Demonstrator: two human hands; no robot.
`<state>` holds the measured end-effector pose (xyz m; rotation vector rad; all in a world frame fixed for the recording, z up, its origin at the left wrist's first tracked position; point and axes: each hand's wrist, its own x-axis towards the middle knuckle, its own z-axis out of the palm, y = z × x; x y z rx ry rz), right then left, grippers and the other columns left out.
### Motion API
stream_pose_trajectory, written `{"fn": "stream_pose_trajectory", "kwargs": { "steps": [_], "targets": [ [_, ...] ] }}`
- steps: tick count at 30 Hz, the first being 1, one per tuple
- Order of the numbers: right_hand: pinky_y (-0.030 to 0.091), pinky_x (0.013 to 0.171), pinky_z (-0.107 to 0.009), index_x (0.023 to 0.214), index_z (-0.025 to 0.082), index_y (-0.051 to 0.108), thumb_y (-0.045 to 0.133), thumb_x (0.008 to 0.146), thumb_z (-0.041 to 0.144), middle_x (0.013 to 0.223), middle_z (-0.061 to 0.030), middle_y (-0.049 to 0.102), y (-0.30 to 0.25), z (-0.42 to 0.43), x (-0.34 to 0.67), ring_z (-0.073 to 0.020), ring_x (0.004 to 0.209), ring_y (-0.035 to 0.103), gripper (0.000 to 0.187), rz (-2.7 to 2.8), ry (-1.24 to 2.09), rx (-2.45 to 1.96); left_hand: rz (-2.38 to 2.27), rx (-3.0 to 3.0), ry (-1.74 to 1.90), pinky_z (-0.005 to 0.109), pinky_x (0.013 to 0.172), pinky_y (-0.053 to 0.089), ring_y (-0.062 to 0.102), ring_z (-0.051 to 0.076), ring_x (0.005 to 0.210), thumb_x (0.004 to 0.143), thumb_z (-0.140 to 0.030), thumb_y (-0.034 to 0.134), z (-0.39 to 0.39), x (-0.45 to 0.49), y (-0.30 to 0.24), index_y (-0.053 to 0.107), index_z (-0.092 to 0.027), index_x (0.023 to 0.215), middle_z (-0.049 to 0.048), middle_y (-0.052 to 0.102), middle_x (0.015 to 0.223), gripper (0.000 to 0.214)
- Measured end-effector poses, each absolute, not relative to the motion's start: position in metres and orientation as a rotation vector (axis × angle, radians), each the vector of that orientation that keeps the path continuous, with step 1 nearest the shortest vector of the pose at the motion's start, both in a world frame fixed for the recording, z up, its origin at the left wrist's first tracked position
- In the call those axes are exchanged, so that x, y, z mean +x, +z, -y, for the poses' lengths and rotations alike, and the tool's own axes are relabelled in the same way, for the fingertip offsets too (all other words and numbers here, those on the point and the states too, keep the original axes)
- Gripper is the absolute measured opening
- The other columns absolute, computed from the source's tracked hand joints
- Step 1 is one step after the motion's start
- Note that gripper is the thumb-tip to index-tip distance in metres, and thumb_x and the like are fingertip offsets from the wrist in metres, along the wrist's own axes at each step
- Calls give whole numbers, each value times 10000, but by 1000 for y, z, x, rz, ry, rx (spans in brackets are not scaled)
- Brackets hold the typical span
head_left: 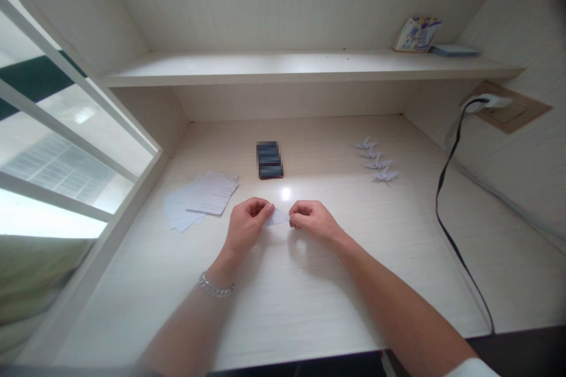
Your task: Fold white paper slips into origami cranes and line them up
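Note:
Between my two hands is a small folded piece of white paper [277, 217], held just above the desk. My left hand [248, 221] pinches its left end between thumb and fingers. At the other end, the fingertips of my right hand [313, 219] are closed on the paper's narrow tip. Parts of the paper are hidden behind my fingers. Several folded paper cranes [384, 175] stand in a row at the back right of the desk. Loose white paper sheets [212, 193] lie overlapping to the left of my left hand.
A dark blurred-out rectangular item [269, 160] lies beyond my hands. A black cable [442, 188] runs from the wall socket [508, 107] down the desk's right side. A shelf [265, 65] spans the back, with a small colourful box [417, 34] on it. A white railing borders the left.

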<state>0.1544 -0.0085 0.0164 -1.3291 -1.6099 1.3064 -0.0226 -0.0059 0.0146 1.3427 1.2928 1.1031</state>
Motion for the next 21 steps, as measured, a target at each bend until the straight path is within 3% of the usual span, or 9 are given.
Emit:
{"fn": "stream_pose_trajectory", "kwargs": {
  "steps": [7,11,21],
  "targets": [
    [408,567,-240,660,170,608,514,678,194,619,-10,617,14,4,163,-125,569,528,100,1495,1327,-1329,-1296,1187,1233,225,573,406,542,122,627,661,-367,688,3,-26,16,641,-135,740,33,637,711,249],
    [436,605,-254,758,167,606,556,734,298,710,-25,630,15,5,157,-128,616,551,143,1349,1387,-1203,-1279,1164,1258,224,598,416,551,122,654,679,-360,678,3,-23,15,642,-138,768,31,640,731,241],
    [383,553,-236,719,162,601,582,733,297,590,14,557,16,7,157,-113,559,508,138,1513,1479,-1199,-1214,1604,806,225,576,400,548,133,634,743,-279,568,10,-19,23,660,-166,698,20,644,677,152]
  ]
}}
